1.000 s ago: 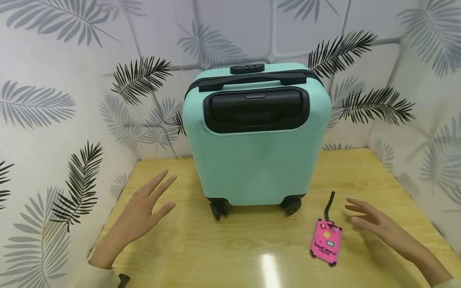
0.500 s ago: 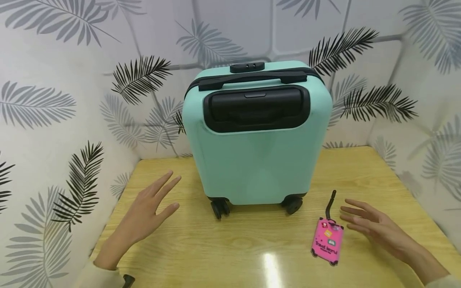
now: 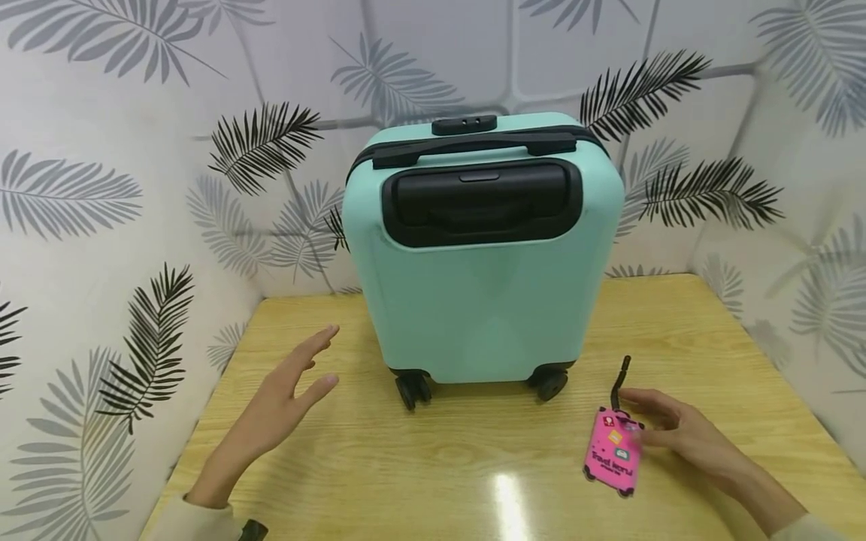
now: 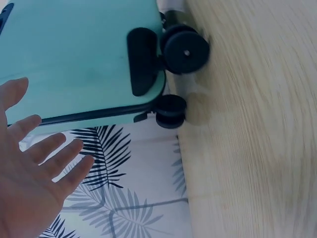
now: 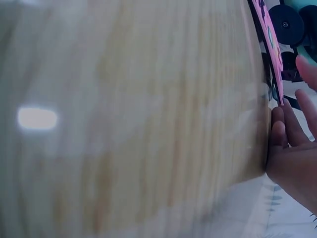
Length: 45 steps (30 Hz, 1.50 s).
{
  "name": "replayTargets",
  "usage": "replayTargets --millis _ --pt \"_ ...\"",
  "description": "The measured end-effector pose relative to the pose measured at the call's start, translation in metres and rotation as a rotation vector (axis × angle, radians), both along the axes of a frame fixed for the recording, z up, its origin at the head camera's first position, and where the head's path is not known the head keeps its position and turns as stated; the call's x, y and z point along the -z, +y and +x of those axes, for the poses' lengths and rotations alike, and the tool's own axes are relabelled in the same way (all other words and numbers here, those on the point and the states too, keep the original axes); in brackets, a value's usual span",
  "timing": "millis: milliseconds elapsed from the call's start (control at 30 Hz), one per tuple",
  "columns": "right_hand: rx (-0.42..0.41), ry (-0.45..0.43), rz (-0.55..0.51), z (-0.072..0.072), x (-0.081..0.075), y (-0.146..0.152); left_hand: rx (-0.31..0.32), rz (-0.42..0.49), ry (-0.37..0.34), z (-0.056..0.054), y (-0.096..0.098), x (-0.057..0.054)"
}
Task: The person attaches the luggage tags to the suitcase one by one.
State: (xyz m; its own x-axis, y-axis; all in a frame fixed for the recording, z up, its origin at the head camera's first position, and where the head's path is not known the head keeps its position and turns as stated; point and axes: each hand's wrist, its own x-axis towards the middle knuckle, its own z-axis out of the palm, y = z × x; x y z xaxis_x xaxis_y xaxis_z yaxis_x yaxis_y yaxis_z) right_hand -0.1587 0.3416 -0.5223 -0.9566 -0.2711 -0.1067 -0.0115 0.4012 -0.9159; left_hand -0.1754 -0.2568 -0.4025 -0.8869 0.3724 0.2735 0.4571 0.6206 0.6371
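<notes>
A mint-green suitcase stands upright on its black wheels, its black handle recess facing me. Right of it, a pink luggage tag printed "Travel World" lies on the table, with its black strap stretched away from me. My right hand is at the tag's upper right edge, thumb over that edge and fingers near the strap's base. In the right wrist view the thumb is apart from the tag, and fingertips meet its edge. My left hand hovers left of the suitcase, fingers extended, holding nothing.
The wooden table carries the suitcase and the tag. Close behind and along both sides stand walls with a leaf pattern. A black carry handle and a combination lock sit on the suitcase's top.
My right hand has moved left to the luggage tag, its thumb coming over the tag's edge. The left hand has turned slightly, its fingers now closer together. Suitcase and tag stay in place.
</notes>
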Motion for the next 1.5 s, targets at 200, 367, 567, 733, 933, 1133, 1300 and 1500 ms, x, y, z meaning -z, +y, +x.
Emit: replayTargets --millis 200,367,567,733,933,1133,1300,1500 --pt "0.057 0.021 0.068 -0.001 0.002 -0.009 0.031 0.136 -0.091 0.003 -0.001 -0.006" --pt "0.103 -0.003 0.104 -0.001 0.002 -0.015 0.108 0.323 -0.195 0.004 0.001 -0.011" --pt "0.157 0.054 0.179 -0.001 0.003 -0.023 0.185 0.465 -0.198 0.009 0.009 -0.016" --pt "0.183 0.060 0.230 -0.002 0.001 -0.031 0.210 0.469 -0.183 0.013 0.022 -0.019" --pt "0.206 0.027 0.253 -0.002 -0.004 -0.033 0.238 0.494 -0.189 0.013 0.034 -0.018" --pt "0.216 0.027 0.249 -0.003 -0.006 -0.034 0.238 0.532 -0.190 0.012 0.042 -0.013" --pt "0.223 0.028 0.275 -0.001 -0.008 -0.031 0.243 0.535 -0.205 0.013 0.045 -0.011" --pt "0.238 0.012 0.261 0.000 -0.011 -0.025 0.246 0.537 -0.205 0.014 0.046 -0.010"
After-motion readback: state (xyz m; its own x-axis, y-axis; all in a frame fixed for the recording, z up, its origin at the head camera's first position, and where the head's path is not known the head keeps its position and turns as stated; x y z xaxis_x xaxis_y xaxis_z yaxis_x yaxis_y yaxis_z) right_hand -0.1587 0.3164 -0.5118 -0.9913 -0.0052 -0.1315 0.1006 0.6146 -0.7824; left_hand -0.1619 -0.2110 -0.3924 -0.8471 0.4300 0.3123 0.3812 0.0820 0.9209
